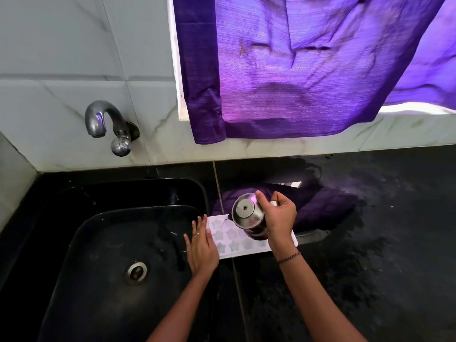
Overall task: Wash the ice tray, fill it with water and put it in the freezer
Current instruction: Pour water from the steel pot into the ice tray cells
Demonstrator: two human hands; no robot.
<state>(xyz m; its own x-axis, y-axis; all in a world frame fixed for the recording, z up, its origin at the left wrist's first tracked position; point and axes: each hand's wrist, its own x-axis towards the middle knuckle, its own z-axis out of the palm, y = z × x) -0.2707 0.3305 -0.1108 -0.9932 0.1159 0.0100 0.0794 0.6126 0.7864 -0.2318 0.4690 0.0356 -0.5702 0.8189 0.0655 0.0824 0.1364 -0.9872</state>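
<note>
**Star Tray Takes On Water Beside the Sink**

A person tips a steel pot (248, 213) over a white ice tray (232, 240) that lies flat on the black counter (370, 243), just right of the sink (111, 243). The right hand (278, 215) has its fingers and thumb wrapped round the pot's body. The pot's mouth leans toward the sink-side end of the tray, where a thin thread of water appears to fall. The left hand (201, 245) is flat with its fingers straight and together. It is pressed against the tray end nearest the sink and steadies it without gripping. The tap (103, 119) on the wall behind the sink is not running, and a purple curtain (296, 70) hangs above the counter, to the right of the tap.

The washing looks finished and the filling is in progress. The tray has star-shaped cells (how many are full cannot be told) and looks like light, thin plastic. It would likely flex if lifted by one end. Once filled it should be heavier, wet and prone to slopping. The sound hold appears to be both short ends at once, fingers under the rim and thumbs on top. It should be kept level on the way to the freezer, which is out of view.
</note>
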